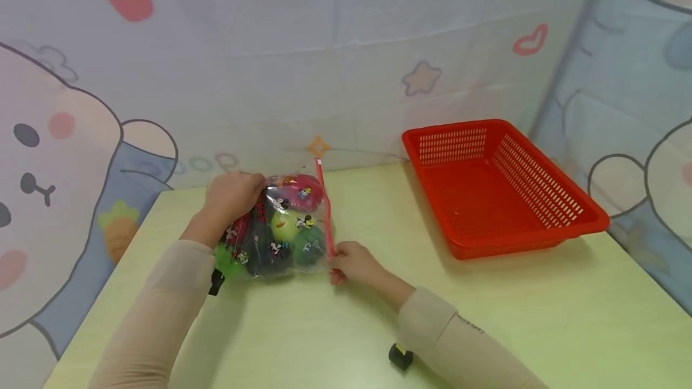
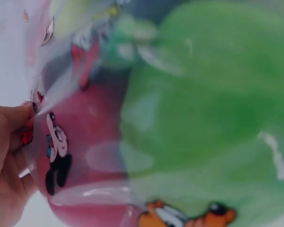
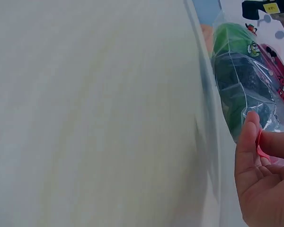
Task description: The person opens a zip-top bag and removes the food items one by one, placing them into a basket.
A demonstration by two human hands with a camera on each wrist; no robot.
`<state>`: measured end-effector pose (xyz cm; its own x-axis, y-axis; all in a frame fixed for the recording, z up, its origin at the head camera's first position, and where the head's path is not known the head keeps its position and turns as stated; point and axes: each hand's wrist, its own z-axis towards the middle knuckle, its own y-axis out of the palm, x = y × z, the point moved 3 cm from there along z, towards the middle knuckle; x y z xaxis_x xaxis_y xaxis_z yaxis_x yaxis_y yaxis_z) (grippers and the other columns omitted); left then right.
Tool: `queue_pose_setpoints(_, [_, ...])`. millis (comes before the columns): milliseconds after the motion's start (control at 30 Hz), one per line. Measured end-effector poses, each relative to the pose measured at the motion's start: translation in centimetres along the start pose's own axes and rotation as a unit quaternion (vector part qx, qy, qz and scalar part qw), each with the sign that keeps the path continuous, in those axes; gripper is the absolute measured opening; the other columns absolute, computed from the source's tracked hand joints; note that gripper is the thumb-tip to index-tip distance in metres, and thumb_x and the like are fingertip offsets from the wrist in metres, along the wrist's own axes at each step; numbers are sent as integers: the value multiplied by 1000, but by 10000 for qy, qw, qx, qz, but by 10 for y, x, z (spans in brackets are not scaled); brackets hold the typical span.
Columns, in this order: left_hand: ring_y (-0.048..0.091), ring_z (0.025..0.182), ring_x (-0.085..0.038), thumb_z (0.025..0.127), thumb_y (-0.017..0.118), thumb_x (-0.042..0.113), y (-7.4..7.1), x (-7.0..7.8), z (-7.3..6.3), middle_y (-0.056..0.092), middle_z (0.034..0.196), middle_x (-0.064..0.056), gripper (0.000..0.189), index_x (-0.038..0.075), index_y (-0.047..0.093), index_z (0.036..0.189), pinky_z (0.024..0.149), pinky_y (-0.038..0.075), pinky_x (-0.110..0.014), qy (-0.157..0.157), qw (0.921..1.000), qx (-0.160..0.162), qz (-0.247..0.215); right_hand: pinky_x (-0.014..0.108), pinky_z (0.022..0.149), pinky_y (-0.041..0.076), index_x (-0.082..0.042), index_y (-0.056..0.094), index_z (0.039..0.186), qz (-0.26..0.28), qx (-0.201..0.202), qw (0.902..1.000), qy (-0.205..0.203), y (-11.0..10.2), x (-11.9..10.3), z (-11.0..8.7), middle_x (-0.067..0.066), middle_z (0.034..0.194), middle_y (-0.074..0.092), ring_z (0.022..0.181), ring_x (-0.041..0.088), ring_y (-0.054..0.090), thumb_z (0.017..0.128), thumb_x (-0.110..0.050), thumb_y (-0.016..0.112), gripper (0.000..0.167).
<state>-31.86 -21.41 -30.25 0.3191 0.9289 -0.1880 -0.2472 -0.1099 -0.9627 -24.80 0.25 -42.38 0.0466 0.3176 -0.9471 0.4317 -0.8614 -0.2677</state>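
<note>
A clear plastic zip bag (image 1: 281,236) printed with cartoon figures is held up over the left part of the table. Through the film show rounded pink, yellow-green, green and dark things. My left hand (image 1: 233,197) grips the bag's upper left edge, and the left wrist view has the thumb against the film beside a pink shape (image 2: 92,156) and a large green one (image 2: 213,109). At the bag's lower right corner, my right hand (image 1: 354,263) pinches the end of the red zip strip (image 1: 327,212). The right wrist view catches that pinch between thumb and fingers (image 3: 248,137).
A red plastic basket (image 1: 486,197) with slotted walls stands at the back right of the pale yellow table (image 1: 303,329). Behind the table hangs a cartoon-printed cloth (image 1: 270,77). A small black device (image 1: 400,356) sits by the right sleeve.
</note>
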Motion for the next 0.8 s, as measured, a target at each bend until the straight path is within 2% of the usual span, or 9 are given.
queue_pose_setpoints(133, [53,51,-19,93,54,26,-12,23,-12,59,60,-2,20,12,66,84,44,42,-35,285,9994,140,146,26,53,53,6,56,84,-202,-182,9996,-52,-7,5,-22,5,59,58,50,10,56,90,-2,51,11])
queue_pose_setpoints(333, [45,45,-13,92,56,23,-15,45,-29,53,55,1,20,12,65,79,41,33,-27,430,9988,-237,63,27,50,53,5,52,86,-141,-527,9985,-80,-8,15,-46,5,60,56,49,10,56,90,-1,50,7])
queue_pose_setpoints(500, [48,49,-15,93,54,23,-12,52,-26,55,59,0,22,12,65,77,43,36,-28,378,9979,-521,-59,26,49,53,4,51,88,-125,-652,9978,-6,-8,18,-52,5,62,56,50,11,57,90,-1,50,5])
queue_pose_setpoints(733, [48,54,-16,93,53,22,-5,52,-21,52,59,0,23,12,63,75,49,38,-29,255,9947,-969,-217,27,52,52,2,52,90,-431,-811,9957,102,-10,20,-52,6,65,57,53,12,58,90,-6,54,8])
queue_pose_setpoints(800, [47,54,-16,93,53,22,-5,52,-21,52,61,-1,22,11,62,77,50,37,-29,197,9919,-1204,-343,27,54,53,1,52,90,-534,-923,9942,139,-12,20,-52,6,66,56,54,12,58,90,-8,56,10])
